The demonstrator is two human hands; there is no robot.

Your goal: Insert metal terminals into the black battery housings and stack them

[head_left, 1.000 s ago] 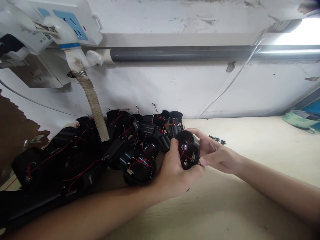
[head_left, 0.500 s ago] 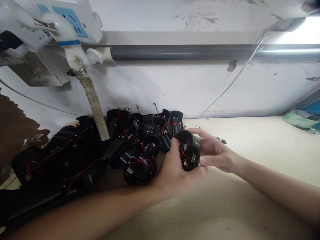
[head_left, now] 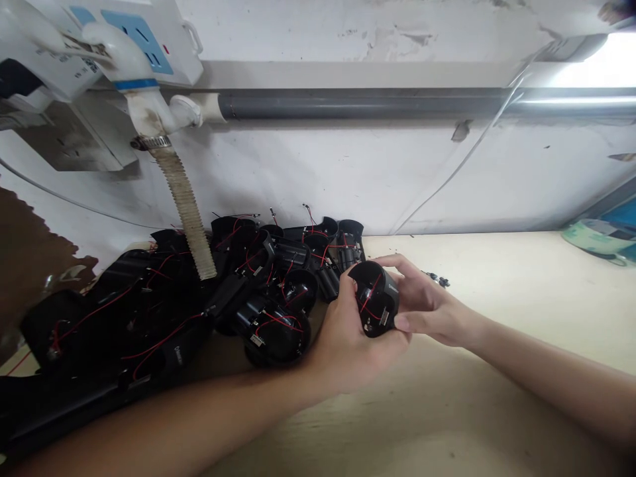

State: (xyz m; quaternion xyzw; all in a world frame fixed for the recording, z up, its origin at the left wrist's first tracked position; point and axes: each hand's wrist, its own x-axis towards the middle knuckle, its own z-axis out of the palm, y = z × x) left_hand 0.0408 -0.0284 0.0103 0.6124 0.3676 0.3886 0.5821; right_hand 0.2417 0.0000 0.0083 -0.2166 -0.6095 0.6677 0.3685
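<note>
A round black plastic housing [head_left: 370, 291] with red wires and a small white connector inside is held above the table, its open end towards me. My left hand [head_left: 350, 338] is wrapped round its left side and underside, thumb on the rim. On the right, my right hand [head_left: 427, 305] grips the housing's side, with thumb near the lower edge and fingers behind it; those fingertips are partly hidden. Just left of my hands lies a pile of similar black housings [head_left: 278, 334] with red wires.
A ribbed hose [head_left: 186, 205] hangs down into the pile from a white pipe fitting [head_left: 149, 109]. Small dark parts [head_left: 438, 279] lie behind my right hand. A green tape roll [head_left: 596, 238] sits at the far right. A wall [head_left: 308, 165] borders the table's back.
Both hands stay almost in place round the housing. My right thumb has shifted slightly left along its lower edge. The view has moved very slightly.
</note>
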